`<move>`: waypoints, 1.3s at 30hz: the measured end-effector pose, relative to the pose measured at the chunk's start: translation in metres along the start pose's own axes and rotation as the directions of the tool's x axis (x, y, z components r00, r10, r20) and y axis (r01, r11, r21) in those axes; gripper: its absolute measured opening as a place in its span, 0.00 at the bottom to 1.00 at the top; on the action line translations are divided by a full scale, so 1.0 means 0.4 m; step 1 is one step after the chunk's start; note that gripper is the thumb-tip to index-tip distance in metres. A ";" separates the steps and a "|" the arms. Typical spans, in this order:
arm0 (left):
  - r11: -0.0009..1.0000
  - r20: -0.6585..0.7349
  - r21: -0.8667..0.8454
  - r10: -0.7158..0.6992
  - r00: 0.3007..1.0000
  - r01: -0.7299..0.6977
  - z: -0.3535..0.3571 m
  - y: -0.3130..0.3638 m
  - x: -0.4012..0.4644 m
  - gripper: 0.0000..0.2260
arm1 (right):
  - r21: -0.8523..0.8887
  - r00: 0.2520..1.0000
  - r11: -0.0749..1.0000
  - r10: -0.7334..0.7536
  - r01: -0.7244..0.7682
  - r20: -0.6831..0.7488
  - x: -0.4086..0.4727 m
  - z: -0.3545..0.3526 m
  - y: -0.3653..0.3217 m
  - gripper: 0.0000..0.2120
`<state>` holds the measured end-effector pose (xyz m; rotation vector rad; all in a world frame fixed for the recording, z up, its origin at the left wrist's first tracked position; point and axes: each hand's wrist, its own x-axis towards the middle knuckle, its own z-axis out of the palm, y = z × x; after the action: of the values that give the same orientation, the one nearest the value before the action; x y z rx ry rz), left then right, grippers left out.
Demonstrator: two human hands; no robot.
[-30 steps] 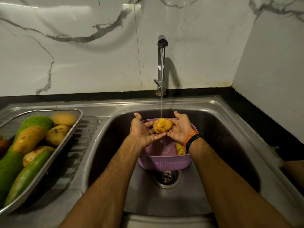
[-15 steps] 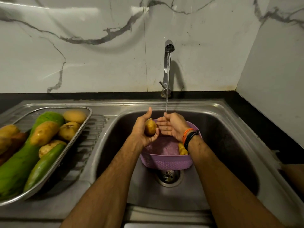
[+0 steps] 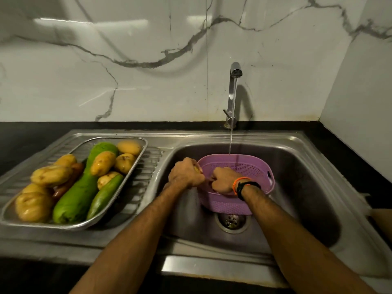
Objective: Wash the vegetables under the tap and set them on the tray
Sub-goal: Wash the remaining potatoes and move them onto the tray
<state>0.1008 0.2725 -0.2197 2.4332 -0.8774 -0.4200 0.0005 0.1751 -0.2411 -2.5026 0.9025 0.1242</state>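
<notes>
My left hand (image 3: 186, 175) grips a yellow potato (image 3: 198, 168) at the left rim of the purple basket (image 3: 252, 166); only a sliver of the potato shows past my fingers. My right hand (image 3: 222, 181) reaches down into the basket with its fingers curled, and what they touch is hidden. The basket stands in the sink bowl (image 3: 301, 187). The tap (image 3: 234, 92) runs, its thin stream falling onto the basket's far rim, away from both hands. On the drainboard at left, the steel tray (image 3: 82, 148) holds several potatoes (image 3: 102, 163), a big green gourd (image 3: 82, 192) and a cucumber (image 3: 104, 196).
The drain (image 3: 231, 221) lies just in front of the basket. A ribbed drainboard (image 3: 148, 166) separates the tray from the bowl. A black counter strip and marble walls close in the back and right side. My right wrist wears an orange and a black band (image 3: 244, 184).
The potato went from both hands under the stream into my left hand alone, which dropped low and left. My right hand went down into the basket. The camera view swung left.
</notes>
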 end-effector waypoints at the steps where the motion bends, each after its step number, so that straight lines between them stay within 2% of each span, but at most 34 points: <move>1: 0.998 -0.007 0.057 0.019 1.000 -0.019 -0.014 -0.009 -0.006 0.09 | -0.021 1.000 1.000 -0.020 0.021 0.013 -0.007 0.000 -0.013 0.07; 2: 0.994 0.000 0.106 0.034 0.999 -0.034 -0.028 -0.018 -0.017 0.08 | -0.051 0.999 0.997 -0.050 0.051 0.022 -0.017 0.002 -0.028 0.05; 6: 0.969 0.063 0.234 0.063 0.996 -0.076 -0.053 -0.048 -0.063 0.10 | -0.184 0.997 0.980 -0.070 0.076 0.038 -0.053 0.029 -0.060 0.17; 10: 0.950 0.084 0.280 0.122 0.989 -0.141 -0.057 -0.053 -0.106 0.12 | -0.228 0.998 0.971 -0.070 0.067 -0.005 -0.074 0.055 -0.061 0.19; 14: 0.948 -0.120 0.170 0.290 0.949 -0.268 -0.156 0.018 -0.131 0.12 | -0.200 0.996 0.977 -0.084 0.078 -0.024 -0.081 0.061 -0.057 0.19; 17: 0.923 -0.336 0.042 0.374 0.864 -0.383 -0.215 0.058 -0.159 0.16 | -0.178 0.995 0.981 -0.090 0.083 -0.033 -0.078 0.063 -0.054 0.20; 19: 0.934 -0.290 0.067 0.356 0.889 -0.352 -0.186 0.040 -0.168 0.16 | -0.163 0.996 0.984 -0.077 0.070 -0.034 -0.075 0.064 -0.050 0.21; 21: 0.942 -0.077 0.229 0.269 0.960 -0.246 -0.115 -0.002 -0.178 0.16 | -0.180 0.997 0.982 -0.069 0.063 -0.026 -0.082 0.064 -0.052 0.21; 23: 0.918 0.095 0.350 0.162 0.982 -0.185 -0.056 -0.047 -0.193 0.21 | -0.165 0.996 0.983 -0.083 0.078 -0.026 -0.082 0.068 -0.051 0.20; 24: 0.921 0.090 0.344 0.159 0.983 -0.181 -0.051 -0.055 -0.194 0.22 | -0.160 0.996 0.984 -0.089 0.084 -0.025 -0.078 0.070 -0.050 0.20; 27: 0.938 -0.092 0.239 0.280 0.955 -0.252 -0.119 -0.023 -0.179 0.15 | -0.158 0.996 0.984 -0.087 0.082 -0.026 -0.075 0.068 -0.050 0.21; 30: 0.949 -0.223 0.114 0.313 0.923 -0.294 -0.197 0.027 -0.171 0.13 | -0.159 0.996 0.985 -0.080 0.073 -0.038 -0.082 0.057 -0.060 0.21; 34: 0.937 -0.200 0.171 0.334 0.921 -0.303 -0.229 0.013 -0.160 0.14 | -0.109 0.988 0.988 -0.116 0.105 -0.098 -0.082 0.025 -0.092 0.18; 39: 0.952 -0.208 0.202 0.270 0.940 -0.228 -0.281 -0.066 -0.131 0.16 | 0.057 0.947 0.963 -0.248 0.264 -0.203 -0.080 -0.034 -0.201 0.20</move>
<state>0.1250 0.3653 -0.1365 2.4188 -1.1396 0.0397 0.0246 0.2413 -0.1891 -2.5580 0.6308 -0.2427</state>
